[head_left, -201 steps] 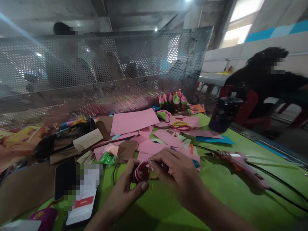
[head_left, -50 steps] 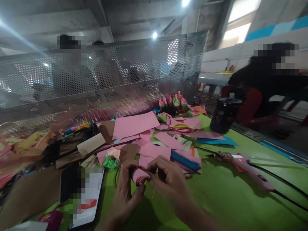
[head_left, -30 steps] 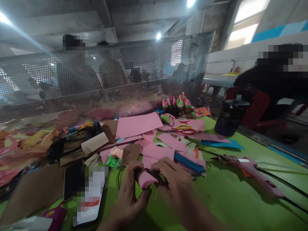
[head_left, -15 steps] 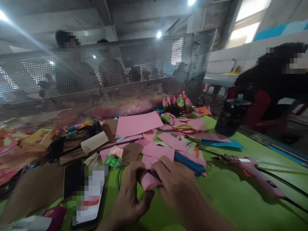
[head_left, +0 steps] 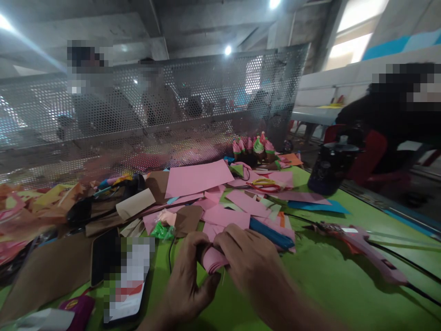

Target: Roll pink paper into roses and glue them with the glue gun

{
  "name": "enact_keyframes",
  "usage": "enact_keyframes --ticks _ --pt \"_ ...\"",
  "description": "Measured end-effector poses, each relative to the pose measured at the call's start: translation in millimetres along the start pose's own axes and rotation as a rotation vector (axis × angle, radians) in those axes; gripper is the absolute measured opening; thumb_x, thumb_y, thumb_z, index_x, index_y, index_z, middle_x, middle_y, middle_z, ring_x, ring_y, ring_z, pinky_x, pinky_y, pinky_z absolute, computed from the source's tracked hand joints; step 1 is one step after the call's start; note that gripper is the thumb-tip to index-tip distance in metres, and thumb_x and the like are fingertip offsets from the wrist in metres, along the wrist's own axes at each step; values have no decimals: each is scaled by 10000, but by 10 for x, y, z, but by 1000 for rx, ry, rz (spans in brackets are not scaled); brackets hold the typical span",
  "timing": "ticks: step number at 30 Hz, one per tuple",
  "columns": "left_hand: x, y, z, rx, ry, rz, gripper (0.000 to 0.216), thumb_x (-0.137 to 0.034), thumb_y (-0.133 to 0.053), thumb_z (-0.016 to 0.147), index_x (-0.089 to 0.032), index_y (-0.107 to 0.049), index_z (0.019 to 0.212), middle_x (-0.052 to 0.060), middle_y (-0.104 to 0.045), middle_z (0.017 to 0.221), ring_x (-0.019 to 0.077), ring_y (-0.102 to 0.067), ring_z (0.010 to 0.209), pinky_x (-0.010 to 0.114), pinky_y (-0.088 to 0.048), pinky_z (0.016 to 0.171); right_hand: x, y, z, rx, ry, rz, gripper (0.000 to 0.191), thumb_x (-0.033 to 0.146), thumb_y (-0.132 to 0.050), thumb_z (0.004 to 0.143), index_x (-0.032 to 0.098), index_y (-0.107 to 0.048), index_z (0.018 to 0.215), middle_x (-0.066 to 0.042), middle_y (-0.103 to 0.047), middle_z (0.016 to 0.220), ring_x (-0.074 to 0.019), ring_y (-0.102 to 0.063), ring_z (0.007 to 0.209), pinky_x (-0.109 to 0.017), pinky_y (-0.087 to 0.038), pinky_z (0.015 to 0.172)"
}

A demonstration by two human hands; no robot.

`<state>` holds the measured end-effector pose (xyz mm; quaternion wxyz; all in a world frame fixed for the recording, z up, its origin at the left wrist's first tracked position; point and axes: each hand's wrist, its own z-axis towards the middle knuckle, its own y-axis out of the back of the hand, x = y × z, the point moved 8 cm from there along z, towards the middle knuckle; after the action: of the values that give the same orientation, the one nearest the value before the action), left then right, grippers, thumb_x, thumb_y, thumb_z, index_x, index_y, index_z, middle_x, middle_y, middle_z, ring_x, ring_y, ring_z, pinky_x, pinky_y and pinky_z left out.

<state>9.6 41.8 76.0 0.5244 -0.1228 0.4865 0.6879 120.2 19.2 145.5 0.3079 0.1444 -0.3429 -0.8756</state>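
Between my two hands is a rolled piece of pink paper (head_left: 214,260), its layered curl facing me. My left hand (head_left: 189,271) is closed on its left side, with the thumb under the lower edge. My right hand (head_left: 250,257) grips the roll from the right, fingers bent over its top; the fingertips are partly hidden. Just beyond the hands lie pink paper sheets (head_left: 225,216) and a blue rolled bundle (head_left: 272,233). A small plastic bag with green bits (head_left: 163,230) lies left of them.
On the green table (head_left: 327,294), a pink glue gun (head_left: 368,253) with a cord lies right. Two phones (head_left: 105,257) lie left. Scissors (head_left: 263,185), a dark jug (head_left: 332,168) and small pink-and-green swirled pieces (head_left: 258,145) stand farther back, before a perforated metal screen (head_left: 206,101). People sit beyond.
My right fingers have shifted slightly left over the roll, and its curl looks a little tighter. My left hand has hardly moved. A person behind the screen has leaned left.
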Motion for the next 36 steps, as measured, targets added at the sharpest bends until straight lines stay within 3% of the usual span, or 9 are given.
enact_keyframes --ticks 10,13,17,21,31,36 --pt "30 -12 -15 2 44 -71 356 -383 -555 885 -240 -445 1191 73 -571 1080 267 -581 995 403 -490 881 -80 -85 -58 23 -36 80 160 21 -588 803 181 -580 801 -22 -586 756 -179 -514 649 -309 -319 606" --pt "71 -30 -3 6 127 -161 328 -425 -537 900 -238 -465 1160 71 -567 1071 264 -571 1001 397 -479 885 -152 -81 -45 12 -85 180 131 50 -596 823 177 -583 794 -20 -589 747 -173 -528 650 -297 -334 598" --pt "184 11 16 -122 286 -358 353 -543 -547 876 -227 -525 1032 50 -573 986 238 -555 916 338 -478 789 -343 -65 -11 2 -242 470 95 88 -597 887 183 -603 891 -15 -625 822 -141 -558 682 -241 -388 596" --pt "279 23 32 -224 309 -534 448 -631 -604 798 -225 -550 980 21 -575 923 202 -542 823 303 -479 724 -474 -31 -20 -48 -347 689 121 84 -618 889 203 -624 870 11 -626 810 -108 -551 671 -195 -424 597" --pt "387 -49 32 -240 291 -610 399 -593 -601 815 -239 -543 990 2 -552 893 181 -553 805 302 -520 723 -270 -82 -83 -66 -247 753 161 92 -608 914 209 -712 953 -34 -665 870 -144 -634 786 -236 -493 677" --pt "257 -31 20 -124 278 -507 313 -505 -553 899 -239 -522 1059 23 -545 980 195 -547 880 312 -504 774 -189 -81 -86 -61 -181 651 153 106 -601 925 208 -713 954 -34 -681 847 -145 -625 753 -244 -472 661"
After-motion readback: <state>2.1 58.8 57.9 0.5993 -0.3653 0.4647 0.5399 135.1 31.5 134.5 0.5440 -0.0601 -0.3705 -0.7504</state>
